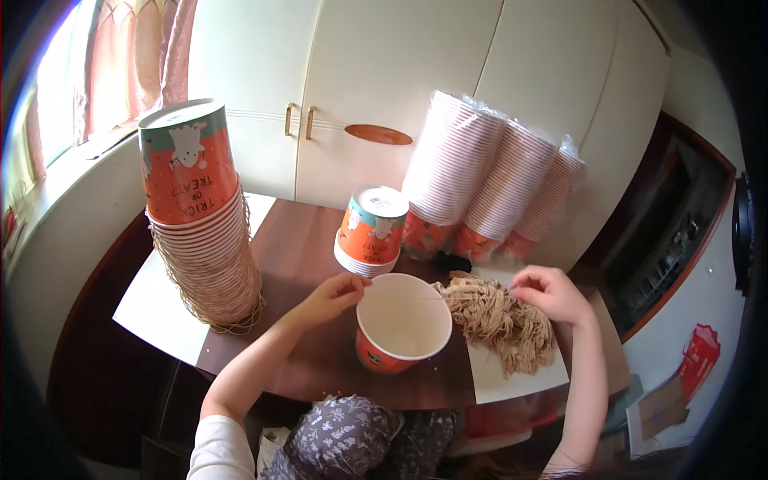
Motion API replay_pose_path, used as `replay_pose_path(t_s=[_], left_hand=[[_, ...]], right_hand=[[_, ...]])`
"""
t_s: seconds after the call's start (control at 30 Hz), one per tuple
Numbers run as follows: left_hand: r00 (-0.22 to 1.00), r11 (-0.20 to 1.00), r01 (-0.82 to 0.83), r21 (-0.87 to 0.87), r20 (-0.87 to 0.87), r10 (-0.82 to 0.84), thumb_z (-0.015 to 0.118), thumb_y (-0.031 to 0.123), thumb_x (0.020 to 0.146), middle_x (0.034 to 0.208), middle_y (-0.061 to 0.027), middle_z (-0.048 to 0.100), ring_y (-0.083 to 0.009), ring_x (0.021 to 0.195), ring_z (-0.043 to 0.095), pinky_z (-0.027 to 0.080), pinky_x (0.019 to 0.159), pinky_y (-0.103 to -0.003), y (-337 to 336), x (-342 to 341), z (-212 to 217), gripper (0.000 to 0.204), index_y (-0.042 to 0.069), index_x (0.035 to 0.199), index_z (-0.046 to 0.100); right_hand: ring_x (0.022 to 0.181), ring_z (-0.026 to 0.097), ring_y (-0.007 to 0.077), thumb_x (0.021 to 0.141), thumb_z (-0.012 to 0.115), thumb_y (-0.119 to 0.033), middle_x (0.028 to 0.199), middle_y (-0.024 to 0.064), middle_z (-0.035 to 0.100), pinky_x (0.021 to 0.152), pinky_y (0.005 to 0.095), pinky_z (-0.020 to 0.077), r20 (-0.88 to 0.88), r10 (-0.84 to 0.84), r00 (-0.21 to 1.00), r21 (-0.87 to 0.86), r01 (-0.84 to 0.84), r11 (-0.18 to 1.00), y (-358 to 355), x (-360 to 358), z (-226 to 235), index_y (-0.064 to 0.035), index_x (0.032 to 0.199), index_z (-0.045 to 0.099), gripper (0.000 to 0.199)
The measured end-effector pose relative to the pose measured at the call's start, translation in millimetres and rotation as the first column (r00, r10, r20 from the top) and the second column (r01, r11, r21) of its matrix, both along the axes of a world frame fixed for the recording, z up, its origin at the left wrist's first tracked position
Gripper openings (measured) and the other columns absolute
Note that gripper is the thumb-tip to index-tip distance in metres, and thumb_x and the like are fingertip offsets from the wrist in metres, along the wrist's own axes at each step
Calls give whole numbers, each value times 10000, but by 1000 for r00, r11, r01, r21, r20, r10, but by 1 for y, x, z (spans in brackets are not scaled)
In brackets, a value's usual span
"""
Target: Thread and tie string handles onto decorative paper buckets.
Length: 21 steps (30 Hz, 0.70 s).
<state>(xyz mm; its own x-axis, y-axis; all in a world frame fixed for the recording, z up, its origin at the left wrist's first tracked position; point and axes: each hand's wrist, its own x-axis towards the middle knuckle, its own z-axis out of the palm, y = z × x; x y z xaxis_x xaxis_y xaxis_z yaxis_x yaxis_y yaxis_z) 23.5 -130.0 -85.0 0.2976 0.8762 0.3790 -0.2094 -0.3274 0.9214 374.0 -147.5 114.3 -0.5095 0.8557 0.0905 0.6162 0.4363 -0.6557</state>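
An orange paper bucket with a white inside stands upright at the table's near edge, its mouth facing me. At its left rim, the fingers of my left hand are pinched together on the edge. A faint thin cord crosses the mouth toward the right. My right hand is closed in a pinch above a tangled heap of beige cords, with the cord's end seeming to lie between its fingertips. Behind the bucket, a short upside-down stack of matching buckets rests on the table.
A tall stack of upside-down buckets, beige cords hanging round it, stands at the left on a white sheet. Plastic-wrapped bucket stacks lean at the back right. The cord heap lies on another white sheet. White cabinet doors rise behind the table.
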Motion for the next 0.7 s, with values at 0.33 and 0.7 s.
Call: replay_pose_path(t_s=[0.33,0.7], left_hand=[[877,787,-470,-400,-115,466,593,135,809,784,-43,569,-116,681,540,448,596,-251,36,-5,-23,136,38,877,524],[487,797,22,603,-702,519,690,265,689,865,-100,598,-278,885,576,448,765,-384,-72,72,71,350,70,959,583]], right_hand=[[756,543,110,821,543,-10,855,38,580,675,231,435,-142,-5,990,-34,0,999,-9,14,-107,-17,912,643,136],[699,534,57,846,552,-57,856,8,597,608,197,425,-636,-171,752,-24,203,979,18,-42,-157,-14,946,630,134]])
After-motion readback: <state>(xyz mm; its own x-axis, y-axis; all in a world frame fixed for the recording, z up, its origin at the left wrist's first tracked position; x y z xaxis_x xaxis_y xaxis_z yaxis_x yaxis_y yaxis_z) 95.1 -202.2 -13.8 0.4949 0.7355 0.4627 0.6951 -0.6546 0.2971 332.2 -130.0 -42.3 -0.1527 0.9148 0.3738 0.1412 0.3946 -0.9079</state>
